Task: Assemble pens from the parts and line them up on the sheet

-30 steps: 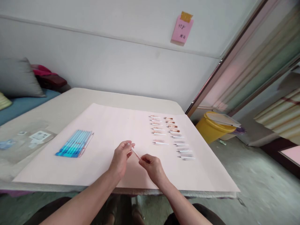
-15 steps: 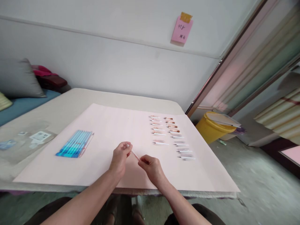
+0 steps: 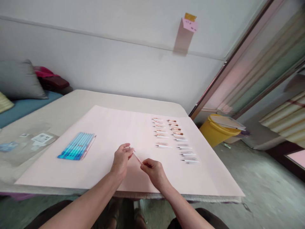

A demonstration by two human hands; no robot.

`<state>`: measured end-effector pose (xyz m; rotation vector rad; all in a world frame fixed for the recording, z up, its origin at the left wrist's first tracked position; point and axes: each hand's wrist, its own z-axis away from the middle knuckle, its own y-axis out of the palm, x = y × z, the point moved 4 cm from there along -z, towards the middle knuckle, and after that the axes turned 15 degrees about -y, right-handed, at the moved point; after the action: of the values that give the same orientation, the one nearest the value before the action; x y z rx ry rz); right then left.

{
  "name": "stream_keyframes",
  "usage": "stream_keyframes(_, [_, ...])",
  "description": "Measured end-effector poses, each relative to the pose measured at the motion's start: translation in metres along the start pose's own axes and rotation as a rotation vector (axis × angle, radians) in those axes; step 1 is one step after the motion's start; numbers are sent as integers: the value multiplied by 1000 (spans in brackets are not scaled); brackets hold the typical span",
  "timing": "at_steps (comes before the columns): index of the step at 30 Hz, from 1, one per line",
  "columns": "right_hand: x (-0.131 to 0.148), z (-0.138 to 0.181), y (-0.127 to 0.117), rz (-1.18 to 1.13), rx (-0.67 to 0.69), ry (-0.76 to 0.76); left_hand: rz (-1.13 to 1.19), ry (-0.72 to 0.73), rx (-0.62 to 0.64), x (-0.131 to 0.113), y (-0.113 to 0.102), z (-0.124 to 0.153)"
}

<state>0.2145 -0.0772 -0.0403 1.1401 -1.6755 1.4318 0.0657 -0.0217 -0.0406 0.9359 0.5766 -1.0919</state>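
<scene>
Between both hands, a slim pale pen (image 3: 137,157) is held at a slant above the pink-white sheet (image 3: 114,127). My left hand (image 3: 122,158) is closed on its upper end, and my right hand (image 3: 153,170) pinches the lower end. Fingers cover both tips of it. To the right lie two columns of small parts: a column of pen refills with pale and orange pieces (image 3: 162,145), and a second one of refills beside brown-tipped and clear pieces (image 3: 188,155). On the left, several blue pens (image 3: 77,146) lie side by side, with a pinkish one along their right edge.
The sheet covers a cream-topped table (image 3: 81,97) against the wall. Clear plastic wrapping (image 3: 35,143) lies at the left. A yellow bin (image 3: 215,132) stands on the floor at the right. A pink note (image 3: 190,24) is taped to the wall, and a grey cushion (image 3: 17,79) is far left.
My left fingers have shifted slightly on the pen, while both hands stay in nearly the same place. The pink note on the wall has flapped upward.
</scene>
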Motion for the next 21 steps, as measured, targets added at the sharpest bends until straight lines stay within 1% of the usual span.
stream_keyframes(2, [-1, 0, -1, 0, -3, -1, 20, -6, 55, -1, 2, 0])
stream_keyframes(4, [-2, 0, -2, -5, -12, -5, 23, -11, 64, -1, 3, 0])
stream_keyframes(8, [0, 0, -1, -5, -17, -8, -26, -9, -57, -1, -1, 1])
stream_keyframes(9, [0, 0, -1, -8, -14, -7, -37, -3, -70, -1, -2, 1])
stream_keyframes(10, [0, 0, 0, -12, -10, -6, -43, 5, -66, -2, -2, 1])
stream_keyframes(15, [0, 1, -1, -21, -7, 6, -16, 0, 45, -2, 1, 0])
stream_keyframes(16, [1, 0, -1, -16, -11, 6, -11, -10, 38, -1, 1, -1])
stream_keyframes(19, [3, -1, -1, -6, -18, 4, -22, -30, -47, 2, -2, -2])
stream_keyframes(21, [3, -1, 0, -24, -15, 11, -34, -27, -60, 2, -3, -2])
